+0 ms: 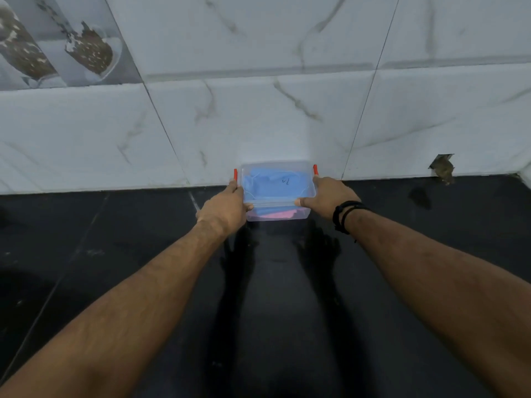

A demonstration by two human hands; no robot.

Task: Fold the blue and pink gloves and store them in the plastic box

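Where the black counter (pixel 115 254) meets the tiled wall (pixel 258 110), the lidded plastic box (pixel 277 168) holding blue gloves (pixel 270 188) and pink gloves (pixel 280 215) is gripped at its ends by the left hand (pixel 225 206) and right hand (pixel 329 198).

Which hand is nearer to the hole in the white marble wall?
Right. The right hand grips the clear plastic box on the side toward the hole; the left hand grips the far side.

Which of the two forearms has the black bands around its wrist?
The right forearm: black bands circle its wrist just behind the right hand gripping the plastic box. The left wrist is bare.
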